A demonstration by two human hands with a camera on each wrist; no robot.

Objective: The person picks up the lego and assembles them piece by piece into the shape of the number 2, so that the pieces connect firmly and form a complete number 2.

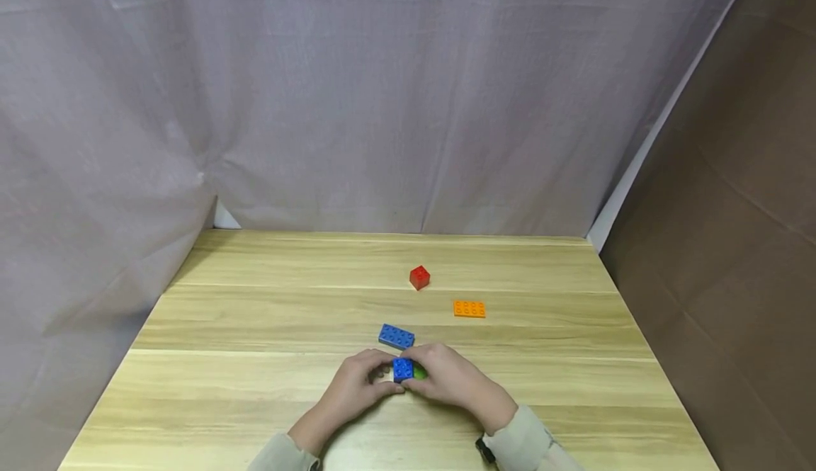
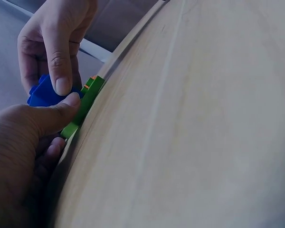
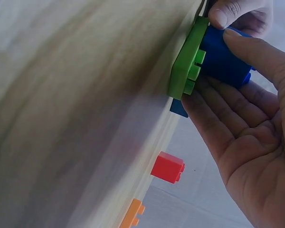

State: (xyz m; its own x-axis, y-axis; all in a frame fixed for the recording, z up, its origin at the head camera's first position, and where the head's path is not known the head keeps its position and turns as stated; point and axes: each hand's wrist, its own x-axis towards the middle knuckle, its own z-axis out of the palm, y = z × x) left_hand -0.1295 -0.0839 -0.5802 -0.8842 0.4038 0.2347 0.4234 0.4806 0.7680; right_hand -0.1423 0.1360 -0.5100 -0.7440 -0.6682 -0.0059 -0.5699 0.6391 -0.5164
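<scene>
A small blue brick sits on the studs of a green plate lying on the wooden table, held between both hands at the near middle. My left hand pinches the green plate at its edge, thumb beside the blue brick. My right hand curls round the blue brick, its thumb on the brick's side, above the green plate. Most of the plate is hidden by fingers in the head view.
A flat blue brick lies just beyond the hands. An orange plate lies farther back right, and a red cube brick behind it. A grey curtain hangs round the table's far and left sides.
</scene>
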